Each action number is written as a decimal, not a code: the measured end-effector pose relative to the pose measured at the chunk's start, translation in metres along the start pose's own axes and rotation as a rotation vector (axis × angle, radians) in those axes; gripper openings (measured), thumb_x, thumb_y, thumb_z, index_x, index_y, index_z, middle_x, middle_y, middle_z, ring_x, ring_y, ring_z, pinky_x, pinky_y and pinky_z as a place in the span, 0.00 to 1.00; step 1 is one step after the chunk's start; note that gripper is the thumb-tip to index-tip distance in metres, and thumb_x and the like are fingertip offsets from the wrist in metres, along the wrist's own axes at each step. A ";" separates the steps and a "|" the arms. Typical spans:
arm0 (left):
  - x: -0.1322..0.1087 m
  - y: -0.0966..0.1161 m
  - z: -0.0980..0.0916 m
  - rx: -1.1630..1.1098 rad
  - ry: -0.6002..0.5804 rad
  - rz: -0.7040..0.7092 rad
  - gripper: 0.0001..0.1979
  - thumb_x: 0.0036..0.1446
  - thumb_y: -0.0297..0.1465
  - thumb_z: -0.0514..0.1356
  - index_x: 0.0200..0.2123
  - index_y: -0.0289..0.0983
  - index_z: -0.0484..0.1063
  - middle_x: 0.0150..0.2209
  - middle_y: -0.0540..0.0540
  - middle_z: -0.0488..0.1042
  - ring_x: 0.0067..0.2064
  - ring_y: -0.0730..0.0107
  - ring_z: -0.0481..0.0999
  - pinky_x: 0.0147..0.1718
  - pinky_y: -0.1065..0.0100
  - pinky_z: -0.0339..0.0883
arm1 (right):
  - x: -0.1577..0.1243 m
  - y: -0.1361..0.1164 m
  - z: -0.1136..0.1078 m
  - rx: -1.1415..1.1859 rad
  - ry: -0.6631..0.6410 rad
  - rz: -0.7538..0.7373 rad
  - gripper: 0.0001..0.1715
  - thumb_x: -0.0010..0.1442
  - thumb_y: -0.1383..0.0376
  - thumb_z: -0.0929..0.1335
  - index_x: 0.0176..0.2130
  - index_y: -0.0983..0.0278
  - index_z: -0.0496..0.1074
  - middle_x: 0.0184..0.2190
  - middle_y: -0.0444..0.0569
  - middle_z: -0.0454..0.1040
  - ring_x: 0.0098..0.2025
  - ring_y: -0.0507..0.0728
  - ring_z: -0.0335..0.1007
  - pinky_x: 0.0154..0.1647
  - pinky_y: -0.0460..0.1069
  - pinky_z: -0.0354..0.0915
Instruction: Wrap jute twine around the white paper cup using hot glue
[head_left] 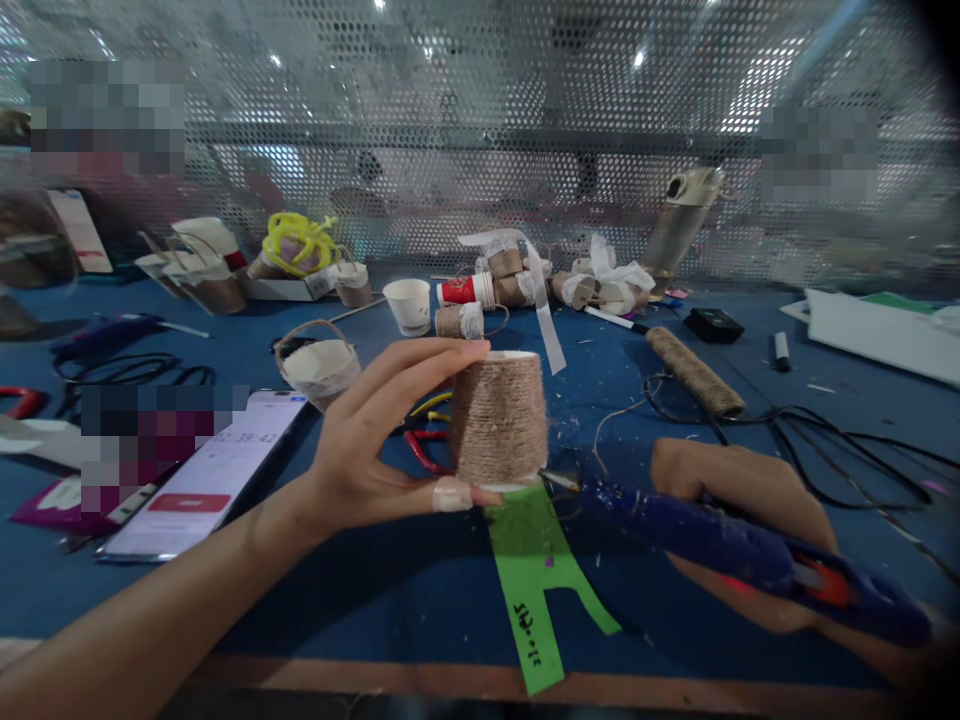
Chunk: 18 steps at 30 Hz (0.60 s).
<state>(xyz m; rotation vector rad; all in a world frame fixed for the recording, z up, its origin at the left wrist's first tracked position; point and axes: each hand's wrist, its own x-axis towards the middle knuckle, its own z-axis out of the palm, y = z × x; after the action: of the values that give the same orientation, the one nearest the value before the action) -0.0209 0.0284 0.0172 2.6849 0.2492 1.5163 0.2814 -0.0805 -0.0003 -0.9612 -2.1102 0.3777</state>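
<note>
My left hand holds a cup wrapped in brown twine upright above the blue table, thumb under its base and fingers over its top rim. A plaster sits on the thumb. My right hand grips a blue glue gun with a red trigger. The gun's metal nozzle points left and touches the lower right edge of the cup. A green paper strip with handwriting lies on the table under the cup.
A phone lies at the left. Red-handled pliers sit behind the cup. A twine spool, black cables, a small twine basket, paper cups, wrapped cups and ribbon are spread farther back before a perforated metal wall.
</note>
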 end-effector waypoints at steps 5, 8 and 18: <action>-0.001 0.003 0.000 -0.032 -0.017 0.004 0.47 0.43 0.47 0.75 0.63 0.30 0.67 0.56 0.30 0.75 0.55 0.49 0.77 0.55 0.54 0.76 | 0.000 -0.003 0.000 -0.021 -0.022 -0.014 0.14 0.54 0.72 0.68 0.29 0.58 0.57 0.23 0.38 0.60 0.24 0.50 0.57 0.25 0.47 0.51; -0.001 0.005 0.001 0.006 -0.052 -0.027 0.47 0.44 0.47 0.75 0.64 0.34 0.66 0.57 0.31 0.74 0.56 0.49 0.77 0.55 0.53 0.77 | 0.001 -0.006 0.001 -0.031 0.004 -0.018 0.13 0.56 0.73 0.64 0.30 0.58 0.56 0.24 0.39 0.60 0.24 0.51 0.58 0.26 0.48 0.52; -0.005 -0.006 0.001 -0.089 0.025 -0.027 0.48 0.43 0.51 0.74 0.63 0.33 0.68 0.58 0.35 0.74 0.54 0.46 0.77 0.53 0.50 0.77 | 0.009 -0.009 -0.003 -0.059 0.022 0.004 0.12 0.51 0.69 0.67 0.27 0.58 0.59 0.20 0.38 0.62 0.19 0.50 0.58 0.20 0.46 0.54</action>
<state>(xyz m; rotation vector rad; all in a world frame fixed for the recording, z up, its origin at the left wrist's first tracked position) -0.0235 0.0335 0.0116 2.5851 0.2132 1.5167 0.2751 -0.0799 0.0119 -0.9993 -2.1098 0.3062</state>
